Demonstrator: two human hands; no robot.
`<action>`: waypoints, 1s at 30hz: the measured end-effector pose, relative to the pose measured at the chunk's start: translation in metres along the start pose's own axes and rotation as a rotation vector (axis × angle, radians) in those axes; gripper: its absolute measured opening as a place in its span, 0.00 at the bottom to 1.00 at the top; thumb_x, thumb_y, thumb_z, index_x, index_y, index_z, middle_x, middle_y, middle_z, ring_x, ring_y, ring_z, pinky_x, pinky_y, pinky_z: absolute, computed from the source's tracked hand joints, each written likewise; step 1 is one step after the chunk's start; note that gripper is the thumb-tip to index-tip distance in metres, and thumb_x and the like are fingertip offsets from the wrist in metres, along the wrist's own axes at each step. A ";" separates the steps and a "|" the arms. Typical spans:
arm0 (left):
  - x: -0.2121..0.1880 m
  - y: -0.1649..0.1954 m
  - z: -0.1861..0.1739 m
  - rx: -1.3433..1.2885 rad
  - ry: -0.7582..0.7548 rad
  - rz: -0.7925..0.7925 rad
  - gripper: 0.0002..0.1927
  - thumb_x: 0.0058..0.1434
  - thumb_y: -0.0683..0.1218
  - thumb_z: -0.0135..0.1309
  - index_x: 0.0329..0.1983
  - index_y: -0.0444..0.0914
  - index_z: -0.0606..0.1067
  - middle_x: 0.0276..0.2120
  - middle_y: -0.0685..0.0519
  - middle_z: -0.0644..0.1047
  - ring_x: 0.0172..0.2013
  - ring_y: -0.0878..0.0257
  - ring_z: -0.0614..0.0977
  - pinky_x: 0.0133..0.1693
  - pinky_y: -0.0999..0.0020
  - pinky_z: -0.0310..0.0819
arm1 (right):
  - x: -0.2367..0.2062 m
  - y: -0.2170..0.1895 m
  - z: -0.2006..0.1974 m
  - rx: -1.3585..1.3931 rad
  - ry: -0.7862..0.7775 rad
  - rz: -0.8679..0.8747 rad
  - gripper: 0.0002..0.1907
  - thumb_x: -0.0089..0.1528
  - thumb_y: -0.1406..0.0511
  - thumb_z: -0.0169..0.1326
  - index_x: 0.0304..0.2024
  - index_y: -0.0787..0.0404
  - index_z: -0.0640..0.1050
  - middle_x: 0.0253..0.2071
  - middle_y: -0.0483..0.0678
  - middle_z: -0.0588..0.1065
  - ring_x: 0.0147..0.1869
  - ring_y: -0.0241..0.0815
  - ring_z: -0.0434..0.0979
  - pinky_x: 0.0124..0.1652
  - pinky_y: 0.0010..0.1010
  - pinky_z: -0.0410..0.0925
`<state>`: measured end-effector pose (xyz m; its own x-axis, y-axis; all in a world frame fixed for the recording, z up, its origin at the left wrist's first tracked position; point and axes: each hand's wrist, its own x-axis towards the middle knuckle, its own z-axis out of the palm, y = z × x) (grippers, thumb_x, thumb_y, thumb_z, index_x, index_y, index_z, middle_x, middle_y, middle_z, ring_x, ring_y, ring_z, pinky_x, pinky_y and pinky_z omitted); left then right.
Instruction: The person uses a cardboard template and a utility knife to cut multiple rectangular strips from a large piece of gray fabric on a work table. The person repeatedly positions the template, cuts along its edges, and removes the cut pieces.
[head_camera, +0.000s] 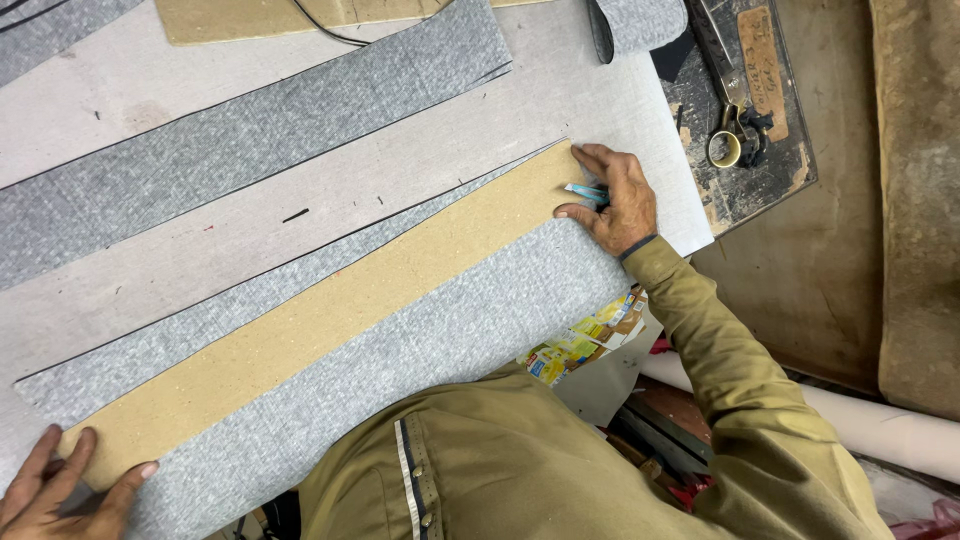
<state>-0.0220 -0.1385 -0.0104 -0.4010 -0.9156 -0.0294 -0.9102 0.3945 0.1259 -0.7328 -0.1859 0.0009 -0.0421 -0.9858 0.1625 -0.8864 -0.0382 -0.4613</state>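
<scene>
A long tan cardboard strip (330, 305) lies diagonally on grey fabric (470, 320) spread on the table. My right hand (615, 195) rests at the strip's far end and pinches a small blue piece of chalk (585, 190) against the strip's edge. At the bottom left corner, my left hand (55, 490) presses flat, fingers spread, on the strip's near end. An olive sleeve covers my right arm.
A second grey fabric strip (250, 140) lies across the white table (120, 90) farther up. Large scissors (730, 110) rest on a dark board at the upper right. A fabric roll (640, 25) sits at the top. Colourful printed packaging (585, 340) pokes out below the table edge.
</scene>
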 end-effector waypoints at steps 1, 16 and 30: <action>-0.004 0.005 0.002 -0.082 0.056 -0.141 0.28 0.48 0.52 0.72 0.46 0.31 0.79 0.59 0.31 0.75 0.56 0.39 0.82 0.59 0.53 0.79 | -0.001 -0.001 0.000 0.010 -0.037 0.070 0.46 0.51 0.48 0.69 0.68 0.55 0.69 0.61 0.52 0.74 0.64 0.51 0.74 0.60 0.36 0.72; -0.019 0.031 -0.006 -0.113 0.065 -0.380 0.32 0.50 0.50 0.73 0.56 0.31 0.79 0.66 0.34 0.72 0.56 0.46 0.81 0.51 0.55 0.82 | -0.006 -0.005 -0.003 -0.101 0.018 -0.129 0.36 0.57 0.47 0.63 0.64 0.57 0.78 0.67 0.48 0.74 0.64 0.52 0.71 0.58 0.34 0.72; -0.004 0.054 -0.023 -0.408 0.242 -0.710 0.33 0.44 0.44 0.75 0.56 0.38 0.79 0.61 0.40 0.72 0.58 0.48 0.76 0.57 0.60 0.78 | -0.016 -0.012 0.020 -0.160 0.094 -0.310 0.27 0.69 0.52 0.64 0.62 0.63 0.78 0.66 0.57 0.75 0.61 0.54 0.71 0.65 0.37 0.66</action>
<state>-0.0669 -0.1152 0.0189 0.3255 -0.9451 -0.0299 -0.8101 -0.2950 0.5067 -0.7122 -0.1730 -0.0140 0.2049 -0.9116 0.3563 -0.9243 -0.3000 -0.2358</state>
